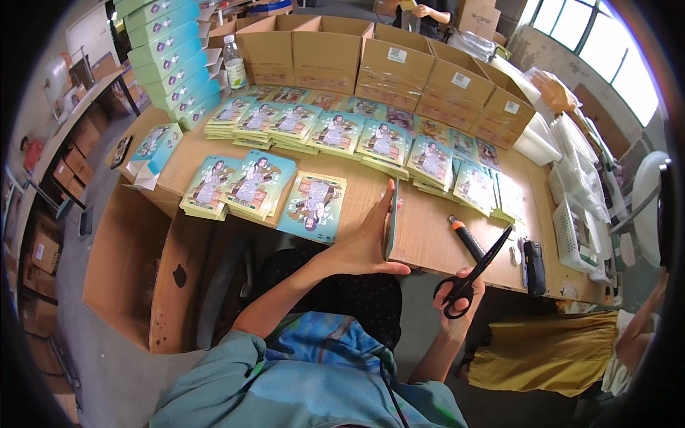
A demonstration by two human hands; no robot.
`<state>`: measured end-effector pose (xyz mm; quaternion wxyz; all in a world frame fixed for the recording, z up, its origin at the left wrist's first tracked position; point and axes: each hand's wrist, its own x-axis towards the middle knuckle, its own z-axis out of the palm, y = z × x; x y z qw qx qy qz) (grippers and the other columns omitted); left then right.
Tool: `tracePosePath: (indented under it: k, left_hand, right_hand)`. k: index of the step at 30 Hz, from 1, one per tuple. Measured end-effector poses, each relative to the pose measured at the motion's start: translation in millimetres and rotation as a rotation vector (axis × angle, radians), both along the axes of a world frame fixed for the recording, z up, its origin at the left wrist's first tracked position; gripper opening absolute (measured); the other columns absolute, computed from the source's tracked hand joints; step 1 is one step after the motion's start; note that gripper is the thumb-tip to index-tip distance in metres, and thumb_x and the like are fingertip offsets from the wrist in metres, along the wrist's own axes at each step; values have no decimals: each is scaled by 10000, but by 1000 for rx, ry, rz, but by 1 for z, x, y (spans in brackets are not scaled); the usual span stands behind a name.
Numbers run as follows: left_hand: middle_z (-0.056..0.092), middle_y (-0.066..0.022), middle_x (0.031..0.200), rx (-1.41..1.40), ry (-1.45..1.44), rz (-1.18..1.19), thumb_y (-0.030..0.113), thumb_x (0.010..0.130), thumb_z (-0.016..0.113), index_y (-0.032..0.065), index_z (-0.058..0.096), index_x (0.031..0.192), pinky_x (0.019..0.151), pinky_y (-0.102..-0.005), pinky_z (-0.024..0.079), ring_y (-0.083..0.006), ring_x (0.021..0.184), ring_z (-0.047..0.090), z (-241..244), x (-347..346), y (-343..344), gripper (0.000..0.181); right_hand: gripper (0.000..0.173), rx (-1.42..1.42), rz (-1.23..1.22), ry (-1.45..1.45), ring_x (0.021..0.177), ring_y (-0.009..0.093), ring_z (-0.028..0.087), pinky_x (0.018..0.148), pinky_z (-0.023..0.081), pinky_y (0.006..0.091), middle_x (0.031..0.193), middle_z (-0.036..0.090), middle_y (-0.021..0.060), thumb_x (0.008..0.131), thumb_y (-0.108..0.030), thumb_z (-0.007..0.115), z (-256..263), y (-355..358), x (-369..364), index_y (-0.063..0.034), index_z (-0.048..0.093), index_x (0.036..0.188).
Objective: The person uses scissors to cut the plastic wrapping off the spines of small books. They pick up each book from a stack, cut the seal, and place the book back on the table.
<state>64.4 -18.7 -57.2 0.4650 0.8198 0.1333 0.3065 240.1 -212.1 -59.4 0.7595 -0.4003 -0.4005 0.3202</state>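
Note:
My left hand (359, 247) grips a thin flat printed packet (392, 222) at the table's front edge. The packet stands upright, seen nearly edge-on, so its faces are mostly hidden. Black-handled scissors (473, 281) are in my right hand (464, 299), fingers through the loops and blades pointing up to the right. Left of my left hand lies a pile of illustrated packets (313, 206), its picture upside down to me. Two more piles, one at the far left (210, 184) and one beside it (259, 182), lie next to it.
Rows of packet stacks (336, 130) cross the table before open cardboard boxes (326, 56). An orange-and-black utility knife (466, 238) and a black case (534, 267) lie at right, near white baskets (570, 235). An open carton (128, 262) stands at left. Another person's yellow garment (540, 350) shows at right.

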Motion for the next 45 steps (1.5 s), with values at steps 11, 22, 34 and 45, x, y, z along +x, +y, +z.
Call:
tracePosePath:
  k: [11,22,34,45]
  left_hand:
    - [246,-238,1640,88,-152,225,252,768,951,43,-66,1677,1228,-452,277,-353,1516,323,22,-18,2,1379]
    - [337,-190,1494,523,67,688,42,663,826,110,298,1655,1241,-643,133,-446,1381,352,38,-45,-3,1126]
    - [362,-183,1476,694,166,674,138,750,810,153,386,1624,1238,-701,108,-422,1403,351,45,-50,-6,972]
    - [373,-185,1469,745,199,708,149,763,804,149,409,1612,1232,-704,130,-424,1396,358,47,-52,-7,936]
  right_hand:
    - [812,-220,-147,-405,725,93,610,664,464,237,789,641,10,801,-614,831,13,10,-14,12,624,1273]
    - [819,-336,181,-634,996,253,579,834,484,335,1097,575,111,815,-455,850,5,35,-52,0,519,1410]
    - [718,-355,145,-736,864,221,549,731,469,312,1004,555,89,826,-335,862,13,42,-55,-39,549,1400]
    - [610,-442,75,-762,786,275,571,733,505,360,1005,600,136,841,-229,858,14,40,-59,-22,583,1344]
